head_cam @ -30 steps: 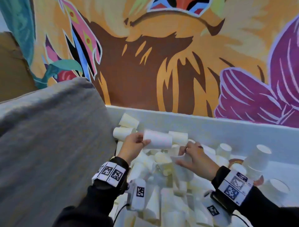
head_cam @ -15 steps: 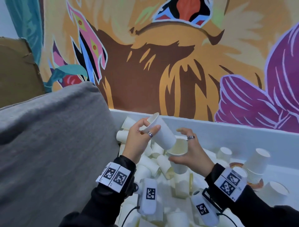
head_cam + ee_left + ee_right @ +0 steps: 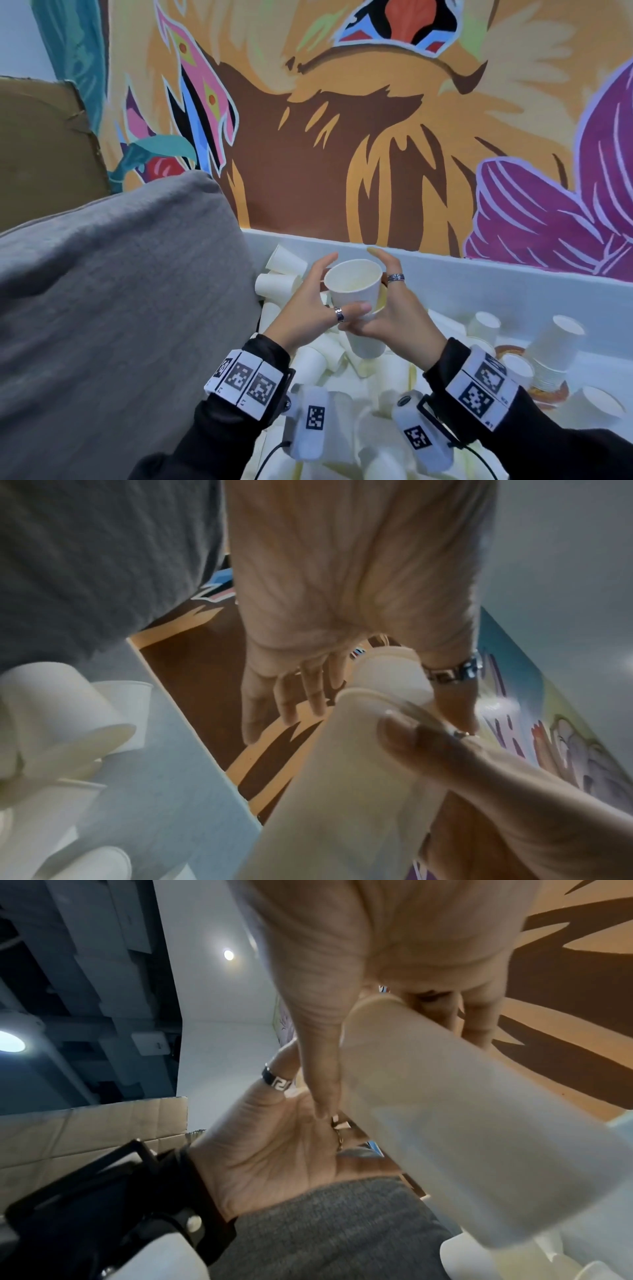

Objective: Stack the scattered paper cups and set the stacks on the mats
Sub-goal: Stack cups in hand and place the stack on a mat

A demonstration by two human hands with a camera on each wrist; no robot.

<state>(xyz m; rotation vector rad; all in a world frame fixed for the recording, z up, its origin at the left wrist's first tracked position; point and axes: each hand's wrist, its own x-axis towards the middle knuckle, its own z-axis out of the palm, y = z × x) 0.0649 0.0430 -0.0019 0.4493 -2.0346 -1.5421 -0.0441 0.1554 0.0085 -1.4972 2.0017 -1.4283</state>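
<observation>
My left hand (image 3: 310, 306) holds a white paper cup (image 3: 352, 282) upright, mouth up, with the ringed thumb across its front wall and the fingers behind it. The cup's base sits inside a second cup (image 3: 364, 346), which my right hand (image 3: 400, 317) grips from the right. Both hands hover above a pile of loose cups (image 3: 329, 368). The left wrist view shows the upper cup (image 3: 390, 674) nested in the lower cup (image 3: 342, 777). An upside-down stack (image 3: 553, 346) stands on a brown mat (image 3: 551, 394) at the right.
A grey cushion (image 3: 120, 308) fills the left side, touching the pile. The white surface has a low back wall (image 3: 479, 277) below a painted mural. More single cups (image 3: 484, 325) stand near a second mat (image 3: 508, 349). A cardboard box (image 3: 41, 144) sits far left.
My left hand has turned its cup from lying sideways to upright and lowered it into the cup in my right hand. Both hands have risen from the pile.
</observation>
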